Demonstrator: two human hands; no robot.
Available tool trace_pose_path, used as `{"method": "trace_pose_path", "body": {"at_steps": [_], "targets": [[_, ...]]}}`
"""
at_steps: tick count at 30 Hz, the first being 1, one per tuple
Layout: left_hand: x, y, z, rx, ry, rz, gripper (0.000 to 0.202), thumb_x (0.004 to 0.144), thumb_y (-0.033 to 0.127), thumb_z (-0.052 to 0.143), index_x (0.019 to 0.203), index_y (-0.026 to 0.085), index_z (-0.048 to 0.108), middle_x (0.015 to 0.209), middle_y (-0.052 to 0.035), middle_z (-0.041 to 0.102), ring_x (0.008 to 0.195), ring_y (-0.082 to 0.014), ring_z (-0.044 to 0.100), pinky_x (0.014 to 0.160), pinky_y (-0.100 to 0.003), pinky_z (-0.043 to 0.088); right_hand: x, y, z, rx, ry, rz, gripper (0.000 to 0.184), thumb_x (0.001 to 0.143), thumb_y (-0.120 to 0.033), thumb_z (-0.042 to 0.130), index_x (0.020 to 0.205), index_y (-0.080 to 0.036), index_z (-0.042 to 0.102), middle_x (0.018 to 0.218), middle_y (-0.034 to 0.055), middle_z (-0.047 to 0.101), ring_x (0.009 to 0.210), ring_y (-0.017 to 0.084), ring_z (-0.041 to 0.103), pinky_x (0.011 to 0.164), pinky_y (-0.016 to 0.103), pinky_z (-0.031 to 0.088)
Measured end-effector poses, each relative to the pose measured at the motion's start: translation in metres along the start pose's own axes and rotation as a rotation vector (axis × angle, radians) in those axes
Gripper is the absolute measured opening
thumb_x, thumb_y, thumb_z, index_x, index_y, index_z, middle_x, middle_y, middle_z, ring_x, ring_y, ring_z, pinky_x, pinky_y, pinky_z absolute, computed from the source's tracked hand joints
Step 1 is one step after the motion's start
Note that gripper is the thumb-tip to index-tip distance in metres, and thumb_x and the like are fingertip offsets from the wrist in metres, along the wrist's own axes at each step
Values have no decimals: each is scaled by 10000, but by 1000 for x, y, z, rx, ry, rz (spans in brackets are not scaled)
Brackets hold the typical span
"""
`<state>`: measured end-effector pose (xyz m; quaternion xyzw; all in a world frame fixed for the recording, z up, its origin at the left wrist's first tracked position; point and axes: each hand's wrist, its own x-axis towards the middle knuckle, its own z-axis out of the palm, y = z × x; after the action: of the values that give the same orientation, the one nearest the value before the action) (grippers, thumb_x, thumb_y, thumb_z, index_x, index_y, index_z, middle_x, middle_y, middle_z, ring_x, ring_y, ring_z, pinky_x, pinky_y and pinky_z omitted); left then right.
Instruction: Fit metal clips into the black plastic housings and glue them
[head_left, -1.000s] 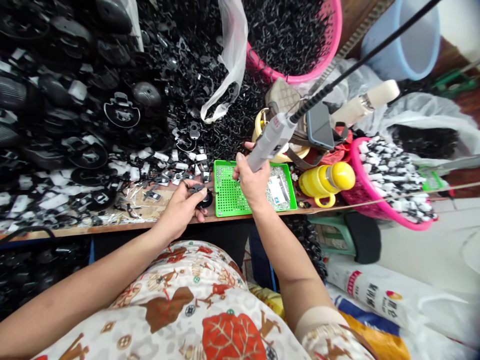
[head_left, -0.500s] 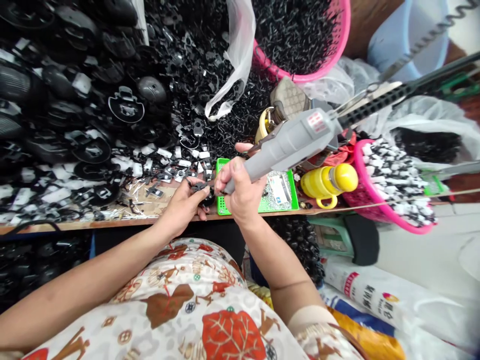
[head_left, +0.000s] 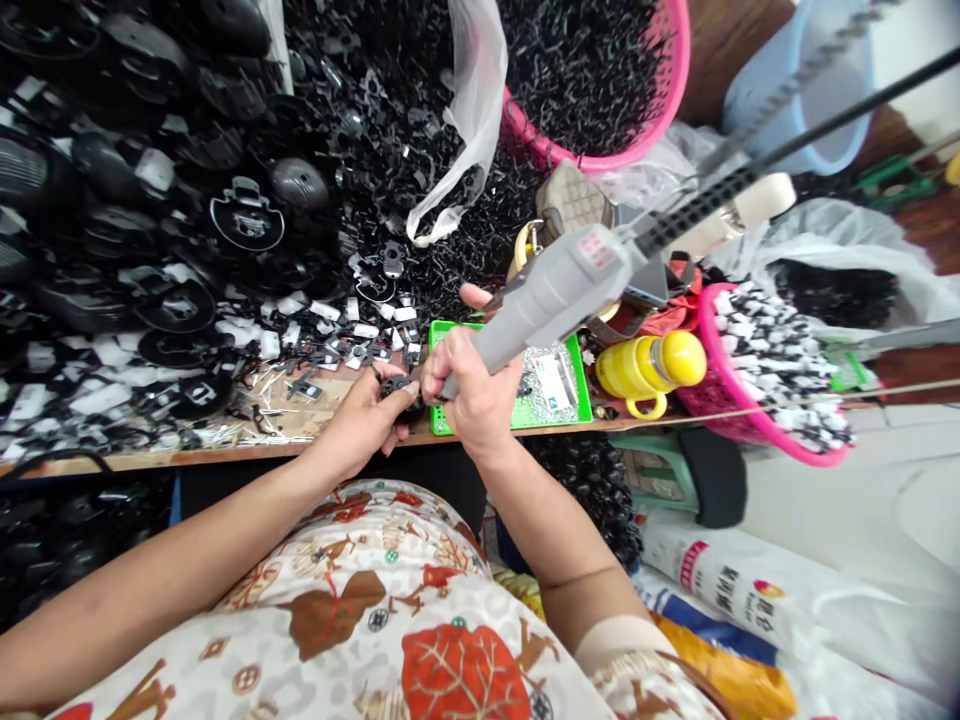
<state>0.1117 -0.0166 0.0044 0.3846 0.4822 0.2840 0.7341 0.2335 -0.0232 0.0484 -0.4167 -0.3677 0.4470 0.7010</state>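
Nearest the camera a patterned garment [head_left: 390, 640] is seen, and both bare forearms are stretched forward from it to the front edge of the tabletop [head_left: 187, 457]. At that edge the left hand [head_left: 358, 425] is found with its grip clamped on a small black part [head_left: 396, 384], which is pinched between thumb and fingertips just above the wood. The right hand [head_left: 474, 400] is set just beside it, on the part's right, and its grip is wrapped tight around the lower end of a grey screwdriver [head_left: 559, 288].

The tool's long axis is laid on a slant. The working end is pointed down and to the left, towards the part, and the body is carried up and to the right, where a dark cable [head_left: 750, 170] is led off. The tip is hidden by the fingers, so contact with the part cannot be told. The part is thus placed to the left of the right hand's grip, in line with the tool, and the left hand is the nearer of the two.

Behind the hands a green tray [head_left: 555, 418] is laid on the tabletop, with a yellow bottle [head_left: 652, 365] beside it and a pink basket [head_left: 757, 425] of black-and-white pieces further right. Farthest off, a heap of black parts [head_left: 225, 200] and a second pink basket [head_left: 660, 110] are seen.
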Motion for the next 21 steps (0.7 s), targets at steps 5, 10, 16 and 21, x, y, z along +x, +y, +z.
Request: {"method": "trace_pose_path", "body": {"at_steps": [5, 10, 16, 21], "targets": [[2, 2, 0, 3, -10, -13, 492, 721, 491, 797, 945, 245, 434, 672, 86, 568, 391, -86, 515, 270, -148, 328, -2, -3, -5, -18, 16, -33, 407, 874, -428, 746, 1203, -257, 576, 586, -108, 555, 443, 86, 531, 507, 249, 500], [0, -4, -4, 7, -1, 28, 458, 766, 488, 763, 990, 256, 438, 718, 74, 569, 417, -104, 529, 294, -180, 356, -8, 7, -7, -74, 71, -48, 461, 849, -439, 770, 1212, -240, 568, 590, -100, 578, 458, 92, 550, 498, 246, 494], [2, 3, 0, 620, 76, 816, 291, 872, 304, 688, 1137, 232, 592, 1069, -77, 699, 968, -235, 693, 856, -403, 594, 7, -22, -33, -142, 237, -309, 395, 890, -467, 697, 1209, -274, 566, 619, -105, 511, 446, 78, 522, 444, 222, 461], [20, 15, 13, 959, -180, 912, 249, 892, 187, 593, 1085, 292, 711, 1326, -97, 693, 1050, -287, 678, 950, -458, 546, 30, -19, -62, -310, 329, -315, 410, 895, -471, 683, 1223, -249, 577, 599, -110, 537, 449, 73, 523, 483, 231, 462]]}}
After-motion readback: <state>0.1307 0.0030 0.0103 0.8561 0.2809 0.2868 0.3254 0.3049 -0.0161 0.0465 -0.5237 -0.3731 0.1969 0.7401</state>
